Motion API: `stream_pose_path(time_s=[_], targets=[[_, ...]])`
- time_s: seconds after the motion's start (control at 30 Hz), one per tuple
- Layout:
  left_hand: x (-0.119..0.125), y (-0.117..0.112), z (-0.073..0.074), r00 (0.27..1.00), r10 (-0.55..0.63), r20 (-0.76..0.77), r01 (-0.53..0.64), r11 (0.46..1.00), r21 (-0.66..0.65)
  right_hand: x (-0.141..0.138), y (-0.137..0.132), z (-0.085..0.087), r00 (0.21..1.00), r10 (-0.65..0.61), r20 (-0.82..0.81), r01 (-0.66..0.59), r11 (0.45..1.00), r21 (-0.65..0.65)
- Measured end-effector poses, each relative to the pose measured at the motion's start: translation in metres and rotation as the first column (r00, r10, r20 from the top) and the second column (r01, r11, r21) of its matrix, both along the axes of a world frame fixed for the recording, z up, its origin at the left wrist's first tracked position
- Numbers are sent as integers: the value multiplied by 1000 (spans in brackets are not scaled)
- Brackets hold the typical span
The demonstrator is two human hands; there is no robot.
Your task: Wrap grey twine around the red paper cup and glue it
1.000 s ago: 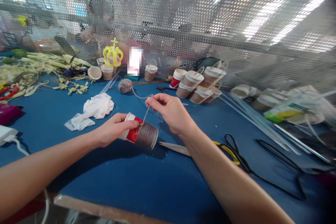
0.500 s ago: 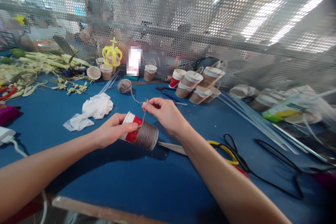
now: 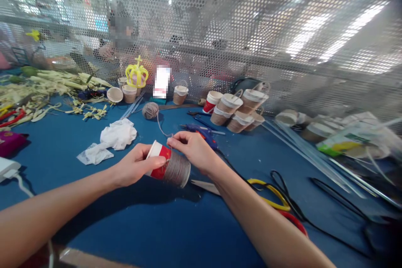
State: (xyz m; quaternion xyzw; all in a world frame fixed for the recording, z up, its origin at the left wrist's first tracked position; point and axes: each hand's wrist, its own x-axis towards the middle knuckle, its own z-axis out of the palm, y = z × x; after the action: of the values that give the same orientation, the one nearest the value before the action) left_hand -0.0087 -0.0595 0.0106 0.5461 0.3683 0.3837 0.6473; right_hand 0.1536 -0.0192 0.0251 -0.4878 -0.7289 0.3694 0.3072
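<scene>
My left hand [image 3: 133,167] grips a red paper cup [image 3: 168,167] lying on its side above the blue table [image 3: 157,226]. The cup's lower half is wound with grey-brown twine. Fingers of my right hand [image 3: 191,150] pinch the twine strand [image 3: 161,127] close to the cup's wrapped part. That strand runs back to a ball of twine [image 3: 150,110] farther up the table.
Scissors with yellow and red handles [image 3: 266,192] lie right of the cup, a blue glue gun [image 3: 201,130] behind my right hand. Twine-wrapped cups [image 3: 237,106] are stacked near the mesh screen [image 3: 220,29]. Crumpled white tissue [image 3: 117,135], husk strips [image 3: 47,88], and clear sticks [image 3: 314,150] surround them.
My right hand has come down and in from a raised position, bringing the twine strand close against the cup. The view has shifted slightly, revealing the glue gun.
</scene>
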Motion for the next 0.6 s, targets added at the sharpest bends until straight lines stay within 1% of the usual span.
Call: stream_pose_path(time_s=[0.13,0.23,0.3,0.37,0.43,0.5,0.6], targets=[[0,0,-2,1000,8,27,-7,1000,-10,1,2,-2,999,21,44,-20,1000,-21],[1,4,-4,993,43,107,-35,997,-74,5,8,-2,997,-5,76,5,1000,-3],[2,7,-4,973,136,188,-110,984,-141,10,11,1,996,-56,74,54,998,26],[3,11,-2,949,236,207,-191,957,-219,13,11,7,995,-90,47,88,995,44],[3,14,0,938,283,200,-221,933,-286,13,6,14,998,-56,27,55,997,49],[3,16,1,930,317,186,-240,908,-344,11,-1,20,998,25,59,-28,998,54],[3,16,1,920,343,189,-247,883,-399,8,-9,20,982,134,132,-136,991,11]])
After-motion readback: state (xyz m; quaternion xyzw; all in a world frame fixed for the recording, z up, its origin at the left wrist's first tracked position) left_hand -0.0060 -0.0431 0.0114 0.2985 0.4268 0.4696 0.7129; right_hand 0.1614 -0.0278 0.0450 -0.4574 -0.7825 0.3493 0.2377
